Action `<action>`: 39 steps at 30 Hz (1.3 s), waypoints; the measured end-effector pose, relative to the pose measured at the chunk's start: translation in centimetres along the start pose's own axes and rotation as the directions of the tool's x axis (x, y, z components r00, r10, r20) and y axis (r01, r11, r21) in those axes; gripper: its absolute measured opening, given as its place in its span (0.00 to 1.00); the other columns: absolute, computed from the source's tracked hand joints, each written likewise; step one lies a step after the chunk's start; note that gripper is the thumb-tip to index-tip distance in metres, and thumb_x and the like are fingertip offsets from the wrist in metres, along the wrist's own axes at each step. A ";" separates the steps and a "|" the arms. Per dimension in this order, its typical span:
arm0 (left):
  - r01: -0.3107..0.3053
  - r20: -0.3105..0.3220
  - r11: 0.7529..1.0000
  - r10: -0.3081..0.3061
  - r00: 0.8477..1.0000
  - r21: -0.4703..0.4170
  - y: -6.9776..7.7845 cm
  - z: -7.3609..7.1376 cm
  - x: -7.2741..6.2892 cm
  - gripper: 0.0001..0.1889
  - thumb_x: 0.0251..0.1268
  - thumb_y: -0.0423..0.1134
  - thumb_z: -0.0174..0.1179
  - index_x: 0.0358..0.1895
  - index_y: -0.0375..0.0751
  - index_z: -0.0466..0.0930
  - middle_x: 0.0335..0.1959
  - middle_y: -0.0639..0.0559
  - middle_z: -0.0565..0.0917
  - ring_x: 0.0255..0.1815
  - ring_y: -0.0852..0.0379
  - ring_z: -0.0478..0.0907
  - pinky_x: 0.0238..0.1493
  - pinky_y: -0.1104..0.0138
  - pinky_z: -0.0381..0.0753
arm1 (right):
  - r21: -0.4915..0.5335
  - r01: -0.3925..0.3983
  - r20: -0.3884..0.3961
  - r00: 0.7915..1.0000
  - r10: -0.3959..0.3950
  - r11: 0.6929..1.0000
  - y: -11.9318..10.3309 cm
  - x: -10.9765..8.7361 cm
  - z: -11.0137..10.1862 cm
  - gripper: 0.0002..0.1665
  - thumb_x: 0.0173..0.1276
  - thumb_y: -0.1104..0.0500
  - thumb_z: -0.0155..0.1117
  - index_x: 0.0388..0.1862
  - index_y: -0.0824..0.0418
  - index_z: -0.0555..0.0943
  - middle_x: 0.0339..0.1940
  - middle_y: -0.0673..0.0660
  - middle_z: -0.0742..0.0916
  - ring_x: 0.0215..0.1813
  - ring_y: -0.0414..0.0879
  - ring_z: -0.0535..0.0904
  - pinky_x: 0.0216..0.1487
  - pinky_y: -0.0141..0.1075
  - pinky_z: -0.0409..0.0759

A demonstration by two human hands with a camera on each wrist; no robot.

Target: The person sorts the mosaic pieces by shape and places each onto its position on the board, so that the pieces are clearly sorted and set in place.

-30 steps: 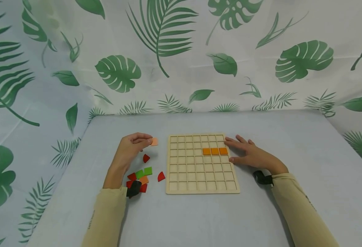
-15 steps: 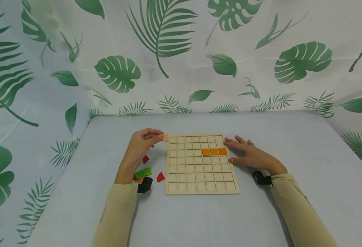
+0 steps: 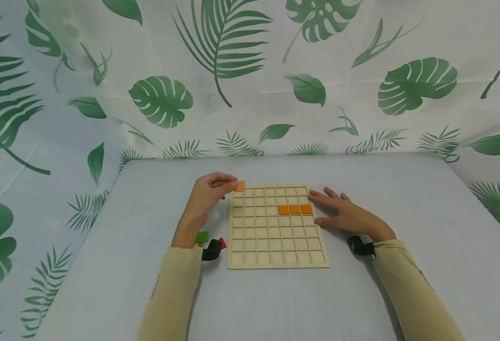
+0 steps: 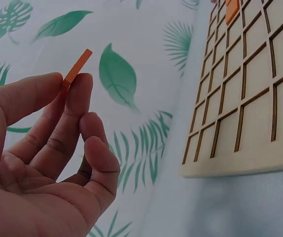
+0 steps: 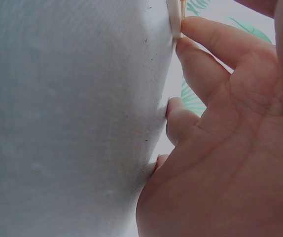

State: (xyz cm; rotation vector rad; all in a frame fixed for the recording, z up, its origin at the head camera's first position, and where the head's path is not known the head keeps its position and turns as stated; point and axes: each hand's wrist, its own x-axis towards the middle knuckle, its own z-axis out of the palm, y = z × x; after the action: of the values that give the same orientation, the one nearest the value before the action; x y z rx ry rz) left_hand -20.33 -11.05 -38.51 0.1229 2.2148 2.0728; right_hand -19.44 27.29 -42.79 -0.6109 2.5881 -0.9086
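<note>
Left hand (image 3: 209,194) has shifted right and slightly upward since the earlier head frame, bringing the orange tile (image 3: 240,186) from beside the board (image 3: 275,244) to its upper-left corner. Tile pinched between thumb and finger; left wrist view, upper left, shows it edge-on, aloft and apart from the board.

Right hand (image 3: 345,212), right of centre, well apart from the left: fingers spread, nothing grasped, tips touching the board's right edge, apparently steadying it.

Three orange squares (image 3: 295,209) lie in the third row down, at its right end. Lower left of the board: green piece (image 3: 202,237), red piece (image 3: 222,242), partly behind the wrist camera (image 3: 212,250).

Step, as judged: carrying a tile over. Next likely calls for levelling it, squaring it to a cell and lowering; which cell, cannot tell.
</note>
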 end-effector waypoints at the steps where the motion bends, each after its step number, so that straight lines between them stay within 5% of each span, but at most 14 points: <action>1: -0.001 0.005 1.000 0.001 1.000 -0.004 -0.1 0.1 0.1 0.11 0.73 0.35 0.70 0.52 0.32 0.88 0.44 0.47 0.90 0.51 0.42 0.81 0.51 0.52 0.76 | -0.001 0.002 0.000 1.000 -0.002 1.000 0.0 0.0 0.0 0.48 0.75 0.46 0.73 0.85 0.62 0.65 0.88 0.61 0.60 0.88 0.68 0.36 0.79 0.68 0.27; 10: 0.006 0.051 1.000 -0.005 0.999 -0.019 -1.1 1.5 0.8 0.11 0.74 0.35 0.69 0.52 0.33 0.88 0.42 0.49 0.90 0.59 0.29 0.77 0.51 0.52 0.75 | 0.004 0.000 0.002 1.000 0.000 1.000 -0.2 0.0 0.0 0.49 0.74 0.46 0.73 0.85 0.63 0.65 0.88 0.61 0.60 0.88 0.68 0.36 0.79 0.67 0.27; 16: 0.036 0.082 0.999 -0.034 0.996 -0.015 -1.8 2.6 1.2 0.11 0.75 0.36 0.68 0.52 0.34 0.87 0.43 0.49 0.89 0.57 0.30 0.78 0.51 0.53 0.75 | 0.001 -0.005 0.003 1.000 0.005 1.000 -0.2 0.0 0.0 0.49 0.75 0.46 0.73 0.85 0.63 0.64 0.88 0.62 0.60 0.88 0.68 0.36 0.79 0.67 0.26; 31: 0.088 0.114 0.996 -0.088 0.990 0.006 -3.9 5.3 1.9 0.07 0.74 0.32 0.68 0.49 0.31 0.87 0.40 0.46 0.89 0.37 0.51 0.82 0.39 0.65 0.80 | 0.012 -0.007 0.003 1.000 0.007 1.000 -0.1 0.0 0.1 0.49 0.74 0.46 0.73 0.85 0.62 0.64 0.88 0.61 0.60 0.88 0.67 0.35 0.79 0.66 0.26; 39: 0.067 0.077 0.983 -0.082 0.994 0.170 -4.0 6.3 2.0 0.07 0.72 0.33 0.71 0.46 0.33 0.89 0.39 0.47 0.88 0.37 0.56 0.81 0.41 0.67 0.79 | 0.004 -0.021 0.002 1.000 0.021 1.000 -0.1 0.1 0.1 0.49 0.74 0.45 0.73 0.85 0.62 0.65 0.88 0.61 0.60 0.88 0.67 0.35 0.80 0.66 0.26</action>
State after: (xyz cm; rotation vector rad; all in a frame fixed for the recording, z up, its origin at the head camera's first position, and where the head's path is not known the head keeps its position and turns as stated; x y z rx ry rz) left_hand -21.38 -4.78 -42.94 0.1355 2.3029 1.8076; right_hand -19.40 27.12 -42.81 -0.5818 2.5848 -0.9061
